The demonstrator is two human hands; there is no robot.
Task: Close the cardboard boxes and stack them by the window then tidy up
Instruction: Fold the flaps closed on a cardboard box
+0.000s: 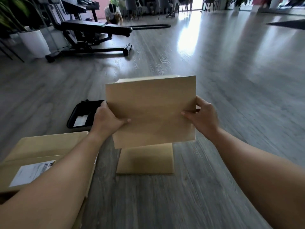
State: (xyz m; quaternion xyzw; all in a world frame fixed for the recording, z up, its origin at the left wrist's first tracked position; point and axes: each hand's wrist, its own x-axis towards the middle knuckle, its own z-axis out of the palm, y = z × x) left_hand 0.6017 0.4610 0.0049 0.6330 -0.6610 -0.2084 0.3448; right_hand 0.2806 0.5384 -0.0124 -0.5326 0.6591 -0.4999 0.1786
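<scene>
A plain brown cardboard box (151,109) is held up above the floor in the middle of the view, its broad face tilted toward me. My left hand (107,118) grips its left edge, thumb across the face. My right hand (202,116) grips its right edge the same way. Below it a flat piece of cardboard (146,160) lies on the floor. A larger cardboard box (41,156) with a white shipping label sits at the lower left, partly covered by my left forearm.
A black zip case (80,115) lies open on the wood floor behind my left hand. A black workout bench (89,35) and white planters (33,42) stand at the far left. A person (113,13) crouches far back, near chairs.
</scene>
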